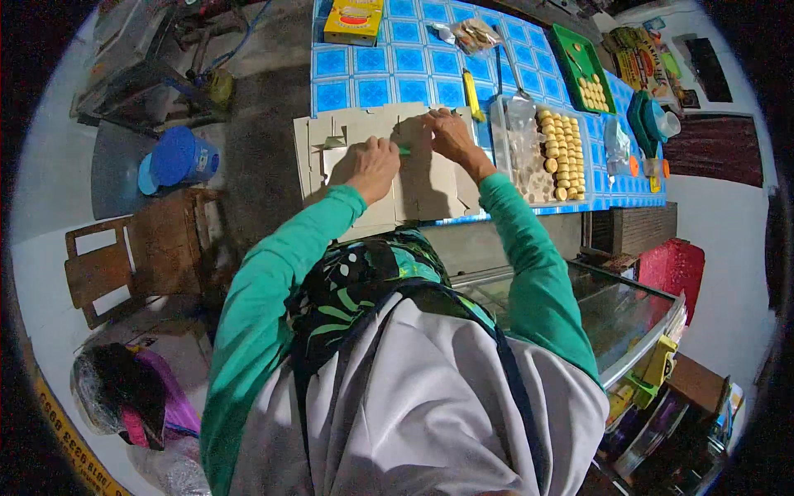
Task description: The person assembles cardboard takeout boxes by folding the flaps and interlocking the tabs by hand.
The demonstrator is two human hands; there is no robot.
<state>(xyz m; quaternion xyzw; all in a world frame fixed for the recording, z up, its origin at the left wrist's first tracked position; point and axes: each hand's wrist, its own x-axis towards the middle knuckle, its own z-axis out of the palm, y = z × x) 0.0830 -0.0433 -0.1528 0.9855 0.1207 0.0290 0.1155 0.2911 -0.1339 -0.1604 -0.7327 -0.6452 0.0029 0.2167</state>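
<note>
Flat, unfolded die-cut cardboard (pixel 378 214) with slots and flaps lies before me on the table. My left hand (pixel 375 164) is over its middle with the fingers curled down. A small green piece (pixel 404 150) shows beside those fingertips; what it is and whether I hold it cannot be told. My right hand (pixel 456 139) is near the far right edge of the cardboard, its fingers bent. Whether it pinches the board is hidden. A yellow box cutter (pixel 473 96) lies just beyond that hand. To the right, a clear plastic tray (pixel 501 139) holds rows of small round pastries (pixel 561 155).
A blue tiled-pattern tablecloth (pixel 372 59) covers the table. On it are a yellow printed box (pixel 352 22), a plastic bag of food (pixel 474 34), and a green tray (pixel 561 56) with more pastries. A glass case (pixel 626 304) stands at right, a blue bucket (pixel 186 158) at left.
</note>
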